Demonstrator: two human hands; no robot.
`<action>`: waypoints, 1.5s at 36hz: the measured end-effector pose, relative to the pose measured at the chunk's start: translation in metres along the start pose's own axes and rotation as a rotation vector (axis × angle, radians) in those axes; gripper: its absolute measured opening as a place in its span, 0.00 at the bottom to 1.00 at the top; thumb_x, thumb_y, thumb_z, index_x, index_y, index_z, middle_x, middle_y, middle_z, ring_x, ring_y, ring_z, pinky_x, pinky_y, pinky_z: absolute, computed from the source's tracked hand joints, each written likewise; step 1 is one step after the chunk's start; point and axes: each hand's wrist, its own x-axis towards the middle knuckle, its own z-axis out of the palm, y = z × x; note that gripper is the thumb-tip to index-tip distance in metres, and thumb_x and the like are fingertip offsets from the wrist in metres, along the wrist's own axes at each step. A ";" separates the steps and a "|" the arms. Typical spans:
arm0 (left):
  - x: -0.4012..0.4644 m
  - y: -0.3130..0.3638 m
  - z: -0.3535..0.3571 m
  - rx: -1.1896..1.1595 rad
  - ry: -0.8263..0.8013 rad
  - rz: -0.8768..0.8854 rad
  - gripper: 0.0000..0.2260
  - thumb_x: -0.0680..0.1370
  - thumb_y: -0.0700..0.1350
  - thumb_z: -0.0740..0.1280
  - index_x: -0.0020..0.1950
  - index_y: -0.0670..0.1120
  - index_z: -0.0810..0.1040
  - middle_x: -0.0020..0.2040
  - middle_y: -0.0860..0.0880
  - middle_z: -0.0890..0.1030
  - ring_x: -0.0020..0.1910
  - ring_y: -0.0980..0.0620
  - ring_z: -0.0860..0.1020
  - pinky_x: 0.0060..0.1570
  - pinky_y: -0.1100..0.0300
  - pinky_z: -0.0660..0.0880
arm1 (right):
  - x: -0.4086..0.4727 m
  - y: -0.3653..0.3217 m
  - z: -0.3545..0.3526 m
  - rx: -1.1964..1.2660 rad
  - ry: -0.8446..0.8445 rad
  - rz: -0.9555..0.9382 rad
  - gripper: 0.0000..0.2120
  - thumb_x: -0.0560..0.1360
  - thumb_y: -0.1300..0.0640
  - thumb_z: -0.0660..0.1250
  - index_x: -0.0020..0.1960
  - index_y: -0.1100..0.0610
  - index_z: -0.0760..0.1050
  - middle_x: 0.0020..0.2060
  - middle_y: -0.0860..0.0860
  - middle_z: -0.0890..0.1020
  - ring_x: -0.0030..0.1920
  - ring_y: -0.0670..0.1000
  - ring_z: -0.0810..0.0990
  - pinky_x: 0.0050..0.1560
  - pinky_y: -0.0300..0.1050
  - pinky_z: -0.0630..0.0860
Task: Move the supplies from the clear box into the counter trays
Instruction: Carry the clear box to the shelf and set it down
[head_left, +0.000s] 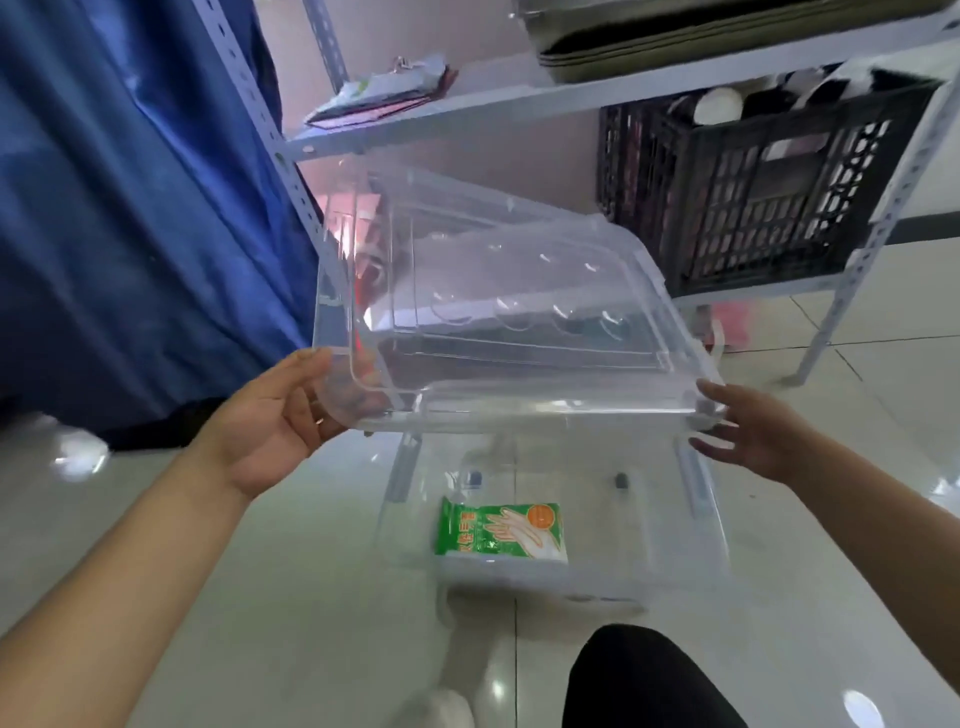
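Both hands, left (280, 415) and right (748, 431), hold the clear lid (519, 312) above the clear box (696, 519); next, set it aside and take the glove packet (501, 530).

Pale glossy tile floor (291, 597) under me, dark grout lines, glare spots. My clear box (696, 530) sits straight on it, near my knee; a green glove pack (501, 530) lies flat on the box bottom, toward the near wall. Grey slotted metal rack (841, 306) stands on the floor ahead, one foot on the tiles to the right. Its low shelf carries a black crate (753, 208), lattice sides, light things inside, too blurred to name. Middle shelf (467, 111) holds a pile of flat packets (384, 93) on the left. Top shelf holds stacked trays (675, 47). Something pink on the floor under the rack, unclear.
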 end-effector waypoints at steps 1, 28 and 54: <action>0.003 -0.001 -0.005 -0.001 0.001 -0.024 0.11 0.75 0.46 0.66 0.46 0.46 0.88 0.59 0.45 0.84 0.55 0.47 0.84 0.47 0.54 0.82 | -0.002 0.001 -0.008 0.020 -0.006 0.033 0.05 0.74 0.56 0.72 0.49 0.53 0.80 0.42 0.50 0.83 0.42 0.52 0.82 0.43 0.50 0.84; 0.112 -0.154 -0.102 1.684 -0.030 -0.679 0.20 0.75 0.61 0.66 0.53 0.45 0.78 0.47 0.47 0.80 0.43 0.49 0.79 0.36 0.57 0.74 | -0.017 0.137 -0.025 -0.662 0.426 -0.078 0.17 0.67 0.50 0.79 0.47 0.60 0.79 0.37 0.52 0.79 0.36 0.53 0.76 0.37 0.44 0.69; 0.145 -0.215 -0.161 0.373 0.220 -0.519 0.27 0.66 0.53 0.77 0.63 0.46 0.79 0.54 0.45 0.83 0.49 0.45 0.81 0.46 0.47 0.79 | 0.040 0.087 -0.015 -0.463 0.330 0.261 0.22 0.64 0.52 0.81 0.56 0.54 0.80 0.47 0.49 0.81 0.50 0.52 0.80 0.55 0.53 0.71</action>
